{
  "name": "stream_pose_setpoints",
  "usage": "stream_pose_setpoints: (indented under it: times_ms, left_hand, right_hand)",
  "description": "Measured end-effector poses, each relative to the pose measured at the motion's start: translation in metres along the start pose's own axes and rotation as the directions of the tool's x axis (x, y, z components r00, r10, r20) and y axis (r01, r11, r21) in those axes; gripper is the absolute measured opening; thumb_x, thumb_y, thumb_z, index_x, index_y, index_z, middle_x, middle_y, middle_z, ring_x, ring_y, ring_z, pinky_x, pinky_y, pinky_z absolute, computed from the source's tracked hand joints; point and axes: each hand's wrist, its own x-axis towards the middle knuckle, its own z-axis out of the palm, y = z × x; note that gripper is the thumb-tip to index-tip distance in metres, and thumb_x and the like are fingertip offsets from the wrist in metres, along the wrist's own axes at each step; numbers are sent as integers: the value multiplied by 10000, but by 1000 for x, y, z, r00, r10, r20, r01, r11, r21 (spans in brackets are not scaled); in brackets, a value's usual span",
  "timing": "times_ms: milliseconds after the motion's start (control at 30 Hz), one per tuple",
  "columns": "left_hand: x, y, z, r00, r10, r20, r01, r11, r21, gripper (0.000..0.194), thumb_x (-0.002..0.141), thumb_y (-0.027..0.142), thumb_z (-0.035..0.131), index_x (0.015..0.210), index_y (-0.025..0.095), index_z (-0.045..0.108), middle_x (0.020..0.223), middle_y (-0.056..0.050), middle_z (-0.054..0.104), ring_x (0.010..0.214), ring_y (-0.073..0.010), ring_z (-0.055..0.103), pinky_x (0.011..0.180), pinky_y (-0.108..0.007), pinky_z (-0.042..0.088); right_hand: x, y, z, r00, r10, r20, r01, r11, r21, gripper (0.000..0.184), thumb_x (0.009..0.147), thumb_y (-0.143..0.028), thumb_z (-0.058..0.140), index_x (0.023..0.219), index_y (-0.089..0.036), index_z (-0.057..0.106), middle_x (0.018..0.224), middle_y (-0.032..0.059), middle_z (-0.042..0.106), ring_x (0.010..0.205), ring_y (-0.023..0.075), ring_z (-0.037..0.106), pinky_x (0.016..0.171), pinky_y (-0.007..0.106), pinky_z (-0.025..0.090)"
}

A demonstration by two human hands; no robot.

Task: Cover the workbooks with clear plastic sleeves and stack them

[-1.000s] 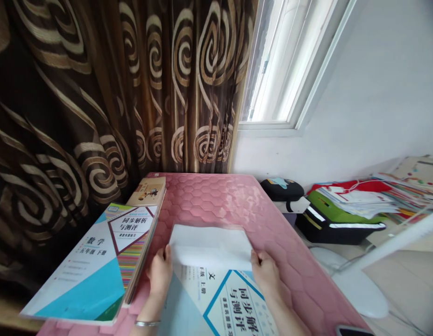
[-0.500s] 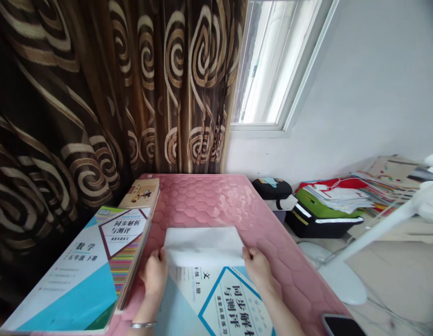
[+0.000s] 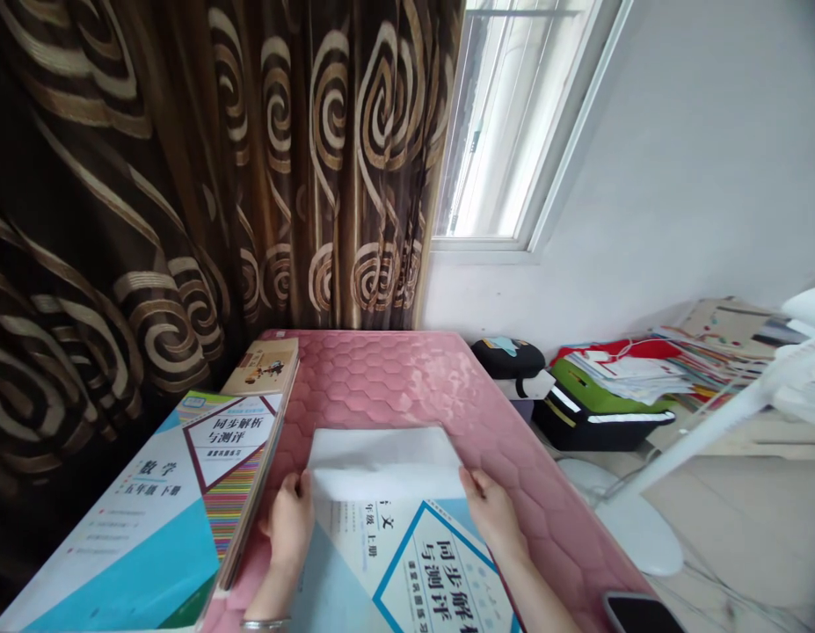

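Note:
A workbook (image 3: 407, 563) with a white and pale blue cover and a blue diamond lies sideways in front of me on a pink padded surface. Across its far end is a white sheet (image 3: 384, 457), which hides that part of the cover. My left hand (image 3: 292, 517) pinches the left edge where sheet and workbook meet. At the opposite edge, my right hand (image 3: 490, 510) has thumb and fingers closed on the sheet's near right corner. Whether the fingers also grip the workbook cannot be made out.
Left of my arm lies a stack of books, a mathematics workbook (image 3: 143, 519) on top and a tan book (image 3: 258, 365) behind. A phone (image 3: 641, 613) is at the lower right. Beyond the right edge stand a white fan (image 3: 703, 431), a black-and-green bag (image 3: 598, 409) and piled papers.
My right hand has shifted slightly to the right along the sheet's edge. The left hand keeps nearly the same place, and the view has tilted a little.

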Motion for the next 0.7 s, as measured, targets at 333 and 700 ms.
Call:
stream_pose_setpoints:
  times_ms: [333,700]
  left_hand:
    - [3,0,2,1000,18,-9,-17,989,148,294,939,337,373,809,199,599,863,-129,736,894,-294,684,702,-355,392]
    - [13,7,6,998,55,-30,-46,970,237,318,948,334,363,792,181,595,846,-141,730,859,-295,684,738,-368,391]
  right_hand:
    - [11,0,19,999,-39,-33,26,946,-322,354,897,-300,395,612,-209,585,745,114,717,780,238,670,663,273,406]
    - [10,-2,29,985,-115,-126,47,894,-446,343,915,-248,376,699,-166,628,792,134,721,773,233,670,677,282,408]
